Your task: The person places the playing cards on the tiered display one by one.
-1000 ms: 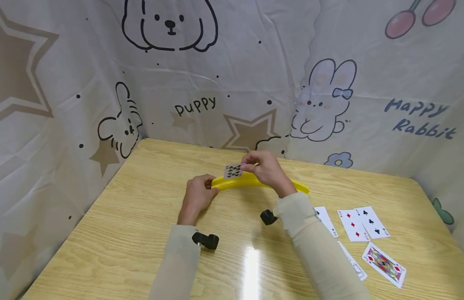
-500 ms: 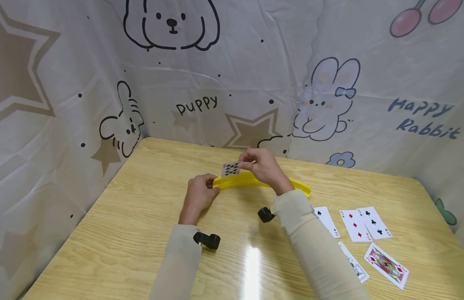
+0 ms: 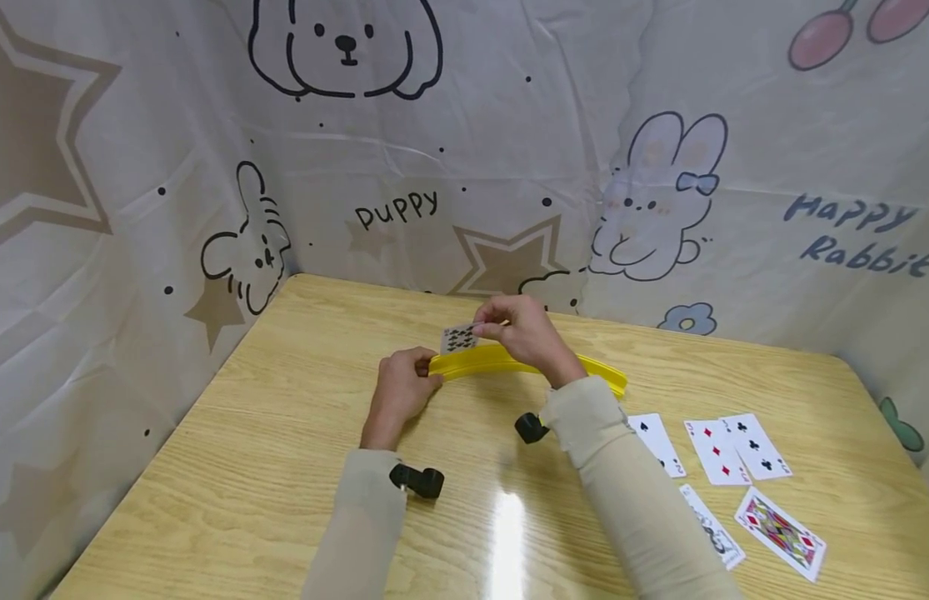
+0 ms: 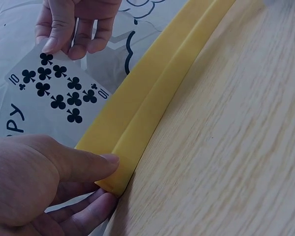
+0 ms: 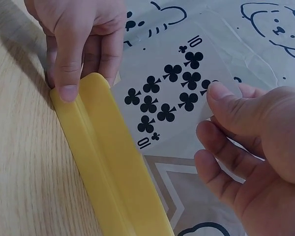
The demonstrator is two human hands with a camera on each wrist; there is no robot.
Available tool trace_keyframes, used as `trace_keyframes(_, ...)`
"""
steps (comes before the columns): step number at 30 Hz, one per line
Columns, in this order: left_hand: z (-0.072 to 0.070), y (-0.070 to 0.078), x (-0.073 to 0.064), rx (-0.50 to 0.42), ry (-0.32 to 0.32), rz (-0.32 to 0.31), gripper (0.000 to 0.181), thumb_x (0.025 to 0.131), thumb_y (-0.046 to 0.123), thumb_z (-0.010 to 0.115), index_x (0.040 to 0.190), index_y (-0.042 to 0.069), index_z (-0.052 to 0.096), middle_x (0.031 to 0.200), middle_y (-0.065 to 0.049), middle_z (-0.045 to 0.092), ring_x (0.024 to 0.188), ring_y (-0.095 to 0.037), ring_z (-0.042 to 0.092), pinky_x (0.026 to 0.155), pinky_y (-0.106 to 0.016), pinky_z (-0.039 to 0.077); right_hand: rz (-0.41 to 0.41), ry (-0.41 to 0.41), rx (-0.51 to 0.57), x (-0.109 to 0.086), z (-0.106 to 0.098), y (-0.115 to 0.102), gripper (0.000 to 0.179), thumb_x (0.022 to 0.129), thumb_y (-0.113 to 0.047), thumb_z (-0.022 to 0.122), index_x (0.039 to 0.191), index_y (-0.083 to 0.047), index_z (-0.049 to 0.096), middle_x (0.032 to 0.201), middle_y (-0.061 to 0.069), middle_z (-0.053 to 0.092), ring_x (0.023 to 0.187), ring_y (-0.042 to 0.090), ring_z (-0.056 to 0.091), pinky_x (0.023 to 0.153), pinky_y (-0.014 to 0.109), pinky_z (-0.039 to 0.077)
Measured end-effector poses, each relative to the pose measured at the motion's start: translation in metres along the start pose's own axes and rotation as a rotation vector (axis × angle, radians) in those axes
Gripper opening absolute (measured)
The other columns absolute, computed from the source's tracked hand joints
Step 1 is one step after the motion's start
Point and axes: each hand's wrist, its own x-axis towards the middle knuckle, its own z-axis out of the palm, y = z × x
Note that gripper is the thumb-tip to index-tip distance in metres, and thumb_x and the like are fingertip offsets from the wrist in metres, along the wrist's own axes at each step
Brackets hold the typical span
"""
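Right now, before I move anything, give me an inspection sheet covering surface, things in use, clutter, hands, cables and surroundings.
Surface: wood-grain table, glare patch near the front.
Things in use: ten of clubs, its edge against the curved yellow card holder; whether it is slotted in, I cannot tell.
Clutter: loose face-up cards at right: two of spades, three of diamonds, three of clubs, a diamond face card and a half-hidden card.
Left hand: grips the holder's left end.
Right hand: pinches the ten.
Cables: nothing seen.
Surroundings: backdrop printed with puppy and rabbit drawings.
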Motion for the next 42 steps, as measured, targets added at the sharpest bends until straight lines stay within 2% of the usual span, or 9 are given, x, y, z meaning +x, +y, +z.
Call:
trace_keyframes(13,0.001,0.002,0.0,-0.007,-0.004,0.023,0.03,0.083,0.002,0.08,0.113,0.0,0.074,0.103,-0.013,0.072,0.092,-0.023,0.068,0.083,-0.037,0.056,0.011,-0.012,0.014,-0.001,0.0,0.003,0.005,0.093,-0.01,0.071,0.09,-0.007,0.073,0.091,0.003,0.068,0.087,0.024,0.06,0.077,0.038,0.052)
trace_keyframes(34,0.002,0.001,-0.002,-0.01,0.002,0.006,0.03,0.084,0.003,0.08,0.113,0.001,0.074,0.102,-0.011,0.073,0.09,-0.021,0.068,0.083,-0.037,0.056,0.003,-0.005,0.003,0.001,0.006,0.009,0.004,0.093,-0.011,0.072,0.091,-0.007,0.073,0.09,0.003,0.068,0.087,0.024,0.061,0.077,0.037,0.053)
trace_keyframes(42,0.001,0.0,0.0,0.0,0.009,0.0,0.031,0.084,0.002,0.08,0.114,0.0,0.074,0.103,-0.013,0.072,0.091,-0.023,0.068,0.084,-0.038,0.056,0.077,-0.006,-0.004,0.001,0.003,0.01,0.011,0.094,-0.017,0.073,0.101,-0.009,0.072,0.097,0.002,0.067,0.095,0.023,0.061,0.082,0.039,0.053)
